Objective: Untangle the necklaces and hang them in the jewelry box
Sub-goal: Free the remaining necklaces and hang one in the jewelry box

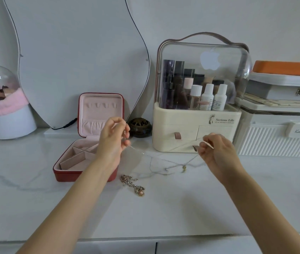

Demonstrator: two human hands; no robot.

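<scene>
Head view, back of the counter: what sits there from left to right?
Domed brush holder → mirror → open jewelry box → dark incense burner → cream cosmetics organizer → white ribbed bin.

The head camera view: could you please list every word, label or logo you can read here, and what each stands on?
"Serious Life": cream plastic cosmetic organiser, front panel, beside a small figure emblem; the smaller line beneath is blurred.
"KaSi", uncertain handwriting: tag on the white ribbed storage box.
Labels on the white bottles: too small to read.
</scene>
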